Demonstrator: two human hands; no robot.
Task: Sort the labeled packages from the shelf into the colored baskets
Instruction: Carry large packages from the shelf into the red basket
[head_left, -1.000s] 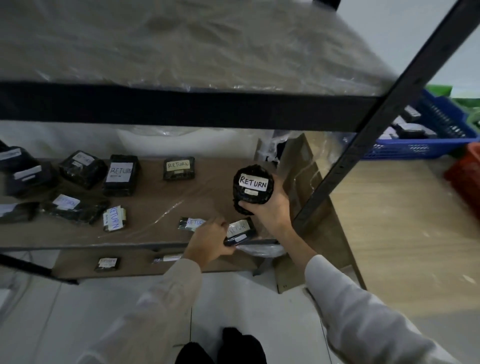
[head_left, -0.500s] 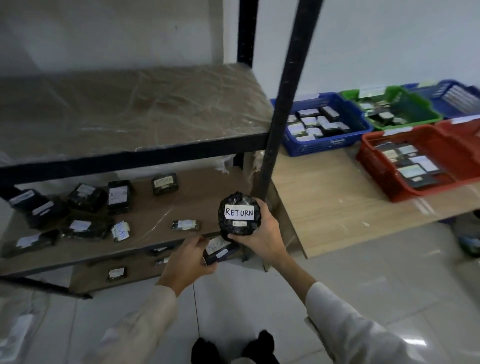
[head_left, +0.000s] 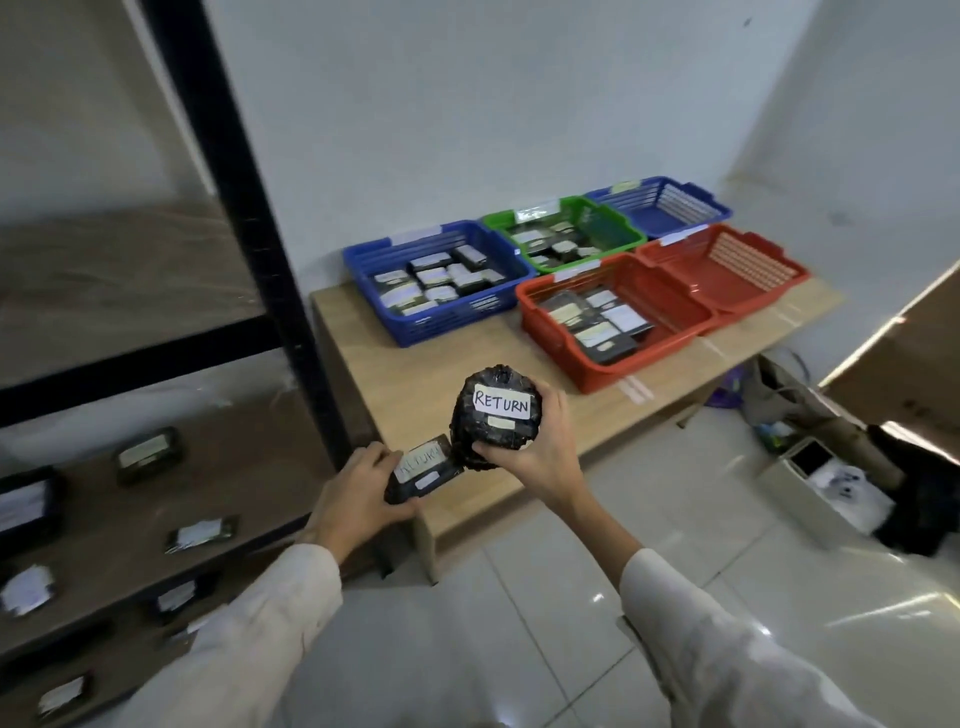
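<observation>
My right hand (head_left: 540, 457) grips a round black package (head_left: 496, 415) whose white label reads RETURN. Just to its left, my left hand (head_left: 358, 493) holds a small flat black package (head_left: 423, 467), also labelled RETURN. Both are over the near corner of the wooden table (head_left: 415, 379). On the table stand a blue basket (head_left: 436, 280), a green basket (head_left: 566, 239) and a red basket (head_left: 613, 317), each with several packages inside. An empty blue basket (head_left: 660, 202) and an empty red basket (head_left: 727, 265) stand further right.
The shelf's black upright post (head_left: 244, 218) rises just left of the table. Several labelled black packages (head_left: 148, 454) lie on the shelf boards at lower left. Bags and a white box (head_left: 810, 467) sit on the tiled floor at the right.
The view has swung right from the shelf to the table and baskets. Both hands, each still holding its package, have come away from the shelf to the table's near corner.
</observation>
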